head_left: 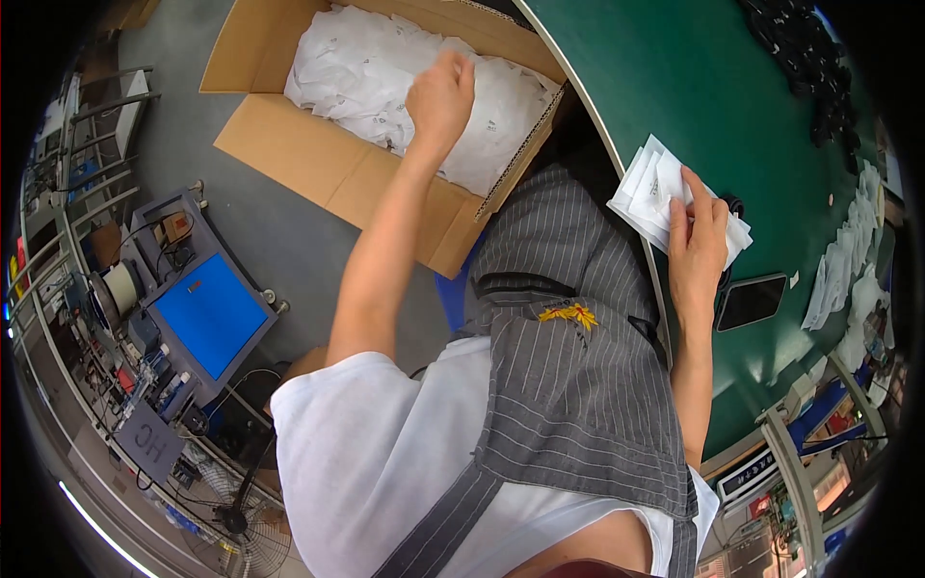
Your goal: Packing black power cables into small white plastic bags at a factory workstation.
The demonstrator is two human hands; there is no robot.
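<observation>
Green and smooth, the bench [631, 72] curves along the person's right, its pale rim running close past the near end of an open cardboard box [289, 159]. One corner of a stack of white packets [641, 197] juts over that rim, while the right hand [699, 226] rests on the rest, fingers spread over the top; whether it grips underneath cannot be told. Well apart from it, the left hand [443, 101] hangs over the box with fingers curled, blurred at the tips, so whether it holds anything is unclear. Bare green surface opens beyond the stack, up to a tangled black heap [809, 77] and a row of loose white packs [838, 260] on the far side. A flat, rectangular black phone [751, 302] lies near the right wrist. Crinkled, thin-skinned white packets [356, 67] fill the box, whose stiff brown flaps fold outward, showing ridged corrugated edges, above a plain grey floor [212, 130].
</observation>
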